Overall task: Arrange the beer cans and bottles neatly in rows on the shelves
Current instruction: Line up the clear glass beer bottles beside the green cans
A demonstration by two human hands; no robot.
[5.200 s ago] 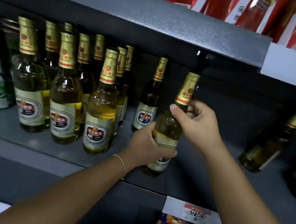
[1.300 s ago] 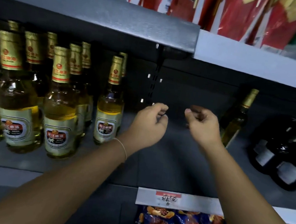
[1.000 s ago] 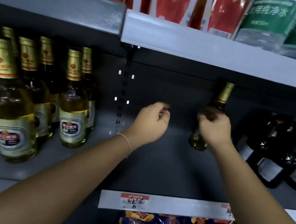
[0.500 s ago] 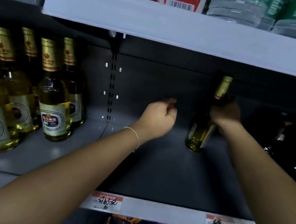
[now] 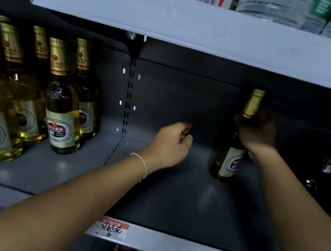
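A lone beer bottle (image 5: 227,162) with pale beer, gold foil neck and cream label stands slightly tilted on the dark shelf (image 5: 170,201) at the right. My right hand (image 5: 255,134) is wrapped around its shoulder just below the foil. My left hand (image 5: 170,143) hovers over the bare middle of the shelf, fingers curled in, holding nothing. Several matching beer bottles (image 5: 61,109) stand in rows on the left part of the shelf.
Dark bottles (image 5: 330,167) crowd the far right of the shelf, close to the held bottle. The upper shelf edge (image 5: 196,26) hangs low above the bottle tops. Price tags (image 5: 112,228) sit on the front rail. Snack bags lie below.
My right hand reached right and closed around the lone bottle's shoulder. My left hand stayed curled over the middle. The view has swung right, away from the bottle rows.
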